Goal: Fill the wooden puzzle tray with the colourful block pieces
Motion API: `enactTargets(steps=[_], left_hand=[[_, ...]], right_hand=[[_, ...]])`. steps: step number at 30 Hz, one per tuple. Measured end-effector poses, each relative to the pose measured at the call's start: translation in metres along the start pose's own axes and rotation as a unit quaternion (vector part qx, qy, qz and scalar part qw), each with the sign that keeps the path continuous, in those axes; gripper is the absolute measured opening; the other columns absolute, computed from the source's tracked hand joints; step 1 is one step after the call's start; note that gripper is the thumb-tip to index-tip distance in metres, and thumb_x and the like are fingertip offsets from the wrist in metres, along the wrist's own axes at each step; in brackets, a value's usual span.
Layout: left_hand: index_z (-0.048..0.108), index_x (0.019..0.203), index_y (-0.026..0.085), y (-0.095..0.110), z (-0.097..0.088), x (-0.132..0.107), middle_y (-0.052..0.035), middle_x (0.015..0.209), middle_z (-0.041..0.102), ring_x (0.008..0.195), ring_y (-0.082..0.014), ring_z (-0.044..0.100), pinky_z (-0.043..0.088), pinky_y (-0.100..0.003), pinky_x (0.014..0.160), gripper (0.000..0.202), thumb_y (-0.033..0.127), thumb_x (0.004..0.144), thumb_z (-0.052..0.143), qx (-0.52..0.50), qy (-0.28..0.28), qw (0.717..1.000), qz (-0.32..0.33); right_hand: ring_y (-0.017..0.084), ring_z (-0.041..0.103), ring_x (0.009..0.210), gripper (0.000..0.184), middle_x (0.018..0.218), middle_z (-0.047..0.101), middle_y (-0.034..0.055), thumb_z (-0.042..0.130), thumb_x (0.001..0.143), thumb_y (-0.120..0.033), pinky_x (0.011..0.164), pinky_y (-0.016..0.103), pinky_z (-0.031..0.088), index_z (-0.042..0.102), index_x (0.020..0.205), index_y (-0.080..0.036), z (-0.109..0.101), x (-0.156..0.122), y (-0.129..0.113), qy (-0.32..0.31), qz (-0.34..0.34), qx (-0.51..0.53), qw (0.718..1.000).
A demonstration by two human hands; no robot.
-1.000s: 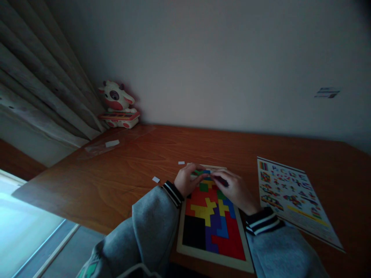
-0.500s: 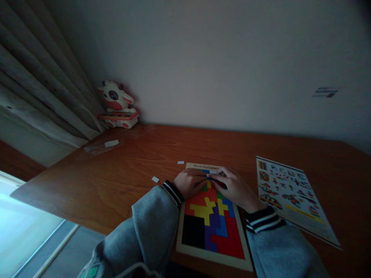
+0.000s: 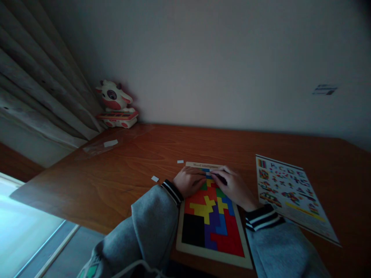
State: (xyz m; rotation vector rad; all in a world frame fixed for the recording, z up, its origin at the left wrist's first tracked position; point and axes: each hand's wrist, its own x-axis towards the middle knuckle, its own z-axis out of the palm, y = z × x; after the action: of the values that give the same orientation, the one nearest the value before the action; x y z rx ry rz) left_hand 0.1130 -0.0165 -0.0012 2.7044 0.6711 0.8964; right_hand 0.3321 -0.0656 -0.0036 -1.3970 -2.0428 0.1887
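Observation:
A wooden block puzzle board [image 3: 215,259] lies on the desk, filled with flat coloured blocks apart from a black square at lower left. My left hand [image 3: 189,180] rests over its upper left part, fingers stretched towards the blue block [image 3: 206,170] near the top edge. My right hand [image 3: 230,185] reaches in from the other side, thumb and forefinger pinched at a small white sticker [image 3: 208,174] on the blue pieces. The fingertips partly cover the sticker. Below the hands lie a yellow block [image 3: 199,210] and a red block [image 3: 230,245].
Two white scraps [image 3: 180,161] lie left of the board. A printed pattern sheet [image 3: 292,193] is on the right. At the back left stand a toy cow with a keyboard [image 3: 117,104] and a clear plastic bag [image 3: 95,150]. A curtain [image 3: 43,88] hangs beside the desk.
The right fingertips have shifted slightly right, showing more of the white sticker. My left fingers have drawn back a little. The board and the other things stay in place.

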Motion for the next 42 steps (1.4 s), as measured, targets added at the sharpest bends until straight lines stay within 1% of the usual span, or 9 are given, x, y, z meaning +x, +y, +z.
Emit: enactTargets(steps=[4,8,10,14,19,24,32,37,42], left_hand=[[0.073,0.1,0.02,-0.006,-0.016,-0.002,-0.0085,0.108,0.073,0.098,-0.0209,0.067,0.05,-0.036,0.09,0.024,0.028,0.096,0.051,0.035,0.007,0.999,0.007],[0.072,0.103,0.02,-0.023,-0.045,-0.016,-0.0082,0.106,0.073,0.095,-0.0214,0.068,0.052,-0.036,0.086,0.024,0.028,0.095,0.051,0.087,0.001,0.996,0.022],[0.071,0.106,0.021,-0.034,-0.06,-0.031,-0.008,0.11,0.073,0.094,-0.0213,0.068,0.053,-0.037,0.085,0.023,0.029,0.094,0.054,0.11,-0.001,0.994,0.01],[0.073,0.102,0.023,-0.05,-0.086,-0.074,-0.0063,0.104,0.075,0.094,-0.0198,0.07,0.054,-0.035,0.087,0.02,0.028,0.093,0.056,0.128,0.012,0.991,-0.022],[0.069,0.114,0.023,-0.058,-0.107,-0.116,-0.008,0.115,0.072,0.106,-0.0234,0.068,0.056,-0.039,0.092,0.028,0.032,0.088,0.064,0.131,-0.024,0.99,-0.052],[0.072,0.108,0.027,-0.06,-0.106,-0.118,-0.0046,0.109,0.074,0.096,-0.0188,0.071,0.06,-0.035,0.084,0.023,0.028,0.094,0.054,0.122,-0.013,0.992,-0.039],[0.072,0.104,0.023,-0.049,-0.084,-0.092,-0.0036,0.097,0.075,0.09,-0.0177,0.07,0.059,-0.032,0.082,0.018,0.028,0.094,0.058,0.094,0.02,0.994,-0.053],[0.072,0.104,0.023,-0.034,-0.073,-0.076,-0.0043,0.101,0.075,0.093,-0.016,0.07,0.059,-0.029,0.085,0.018,0.026,0.095,0.057,0.03,0.036,0.999,-0.002],[0.071,0.106,0.022,-0.028,-0.066,-0.071,-0.0063,0.104,0.074,0.096,-0.0168,0.07,0.059,-0.03,0.086,0.019,0.025,0.095,0.056,0.002,0.023,1.0,-0.014]], right_hand=[[0.021,0.063,0.096,0.022,0.101,0.066,0.0064,0.055,0.094,-0.038,0.087,0.039,0.05,0.069,0.104,-0.023,-0.006,-0.001,-0.005,-0.008,0.012,0.068,0.998],[0.019,0.063,0.088,0.027,0.093,0.066,0.0041,0.067,0.084,-0.048,0.08,0.035,0.051,0.07,0.096,-0.024,-0.016,-0.004,-0.014,-0.113,-0.002,0.123,0.986],[0.02,0.062,0.086,0.032,0.09,0.066,0.0033,0.072,0.078,-0.053,0.079,0.036,0.05,0.071,0.092,-0.024,-0.02,-0.005,-0.019,-0.159,-0.007,0.132,0.978],[0.023,0.06,0.093,0.047,0.095,0.067,0.0028,0.08,0.063,-0.059,0.086,0.039,0.047,0.072,0.097,-0.028,-0.022,-0.006,-0.025,-0.203,-0.013,0.136,0.97],[0.025,0.058,0.096,0.05,0.095,0.066,0.0023,0.082,0.059,-0.059,0.09,0.042,0.044,0.072,0.098,-0.03,-0.021,-0.007,-0.028,-0.222,-0.029,0.118,0.967],[0.024,0.059,0.093,0.048,0.093,0.067,0.0023,0.081,0.059,-0.061,0.088,0.041,0.044,0.072,0.093,-0.029,-0.022,-0.006,-0.029,-0.218,-0.032,0.112,0.969],[0.023,0.059,0.092,0.044,0.092,0.065,0.0023,0.079,0.067,-0.056,0.087,0.04,0.047,0.068,0.096,-0.025,-0.019,-0.007,-0.024,-0.195,-0.017,0.121,0.973],[0.023,0.06,0.1,0.043,0.104,0.066,0.0043,0.081,0.067,-0.052,0.089,0.038,0.049,0.067,0.098,-0.025,-0.021,-0.007,-0.025,-0.157,-0.008,0.156,0.975],[0.018,0.064,0.082,0.042,0.096,0.068,0.0035,0.078,0.072,-0.044,0.075,0.033,0.054,0.065,0.106,-0.023,-0.018,-0.007,-0.026,-0.151,0.049,0.188,0.969]])
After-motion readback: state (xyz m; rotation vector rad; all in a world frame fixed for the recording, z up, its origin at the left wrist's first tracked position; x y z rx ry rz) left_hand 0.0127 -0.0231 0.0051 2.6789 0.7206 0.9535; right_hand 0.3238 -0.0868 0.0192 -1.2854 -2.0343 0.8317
